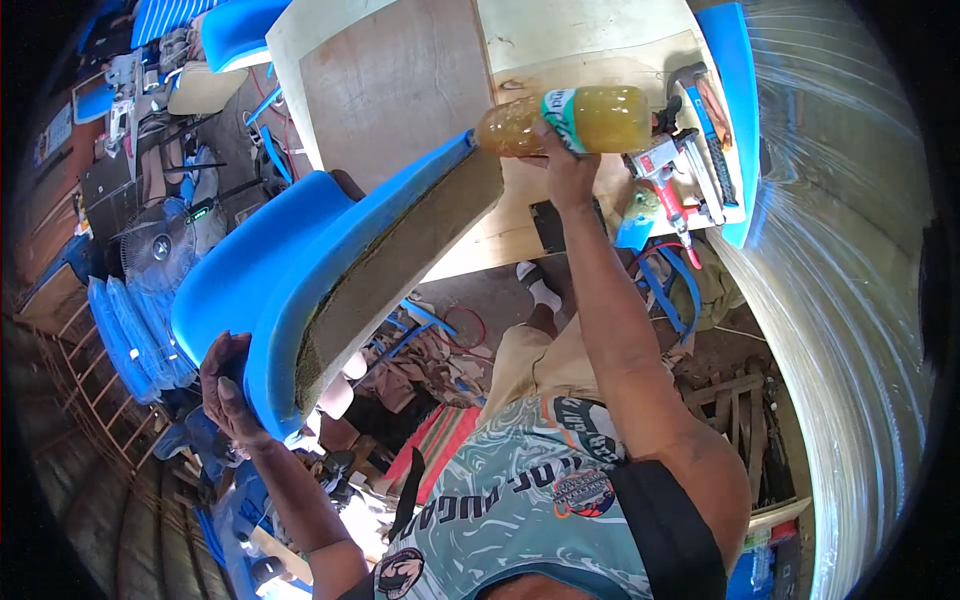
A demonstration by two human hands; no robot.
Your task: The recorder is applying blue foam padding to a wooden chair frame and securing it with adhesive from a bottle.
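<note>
Workshop clutter [185,165] surrounds a pale wooden table [390,75], with a curved blue panel [285,310] slanting down from over its edge, blue face smooth, long side brown and rough-rimmed. A person's left grip [232,392] lies against the rounded lower end; whether it clasps, one cannot tell. The right grip [568,160] wraps a clear bottle [610,118] of yellow liquid, green-and-white labelled, held sideways above the table.

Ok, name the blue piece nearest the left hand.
The large curved blue piece, brownish-sided, at the left hand; the upper-left blue pad lies apart.
</note>
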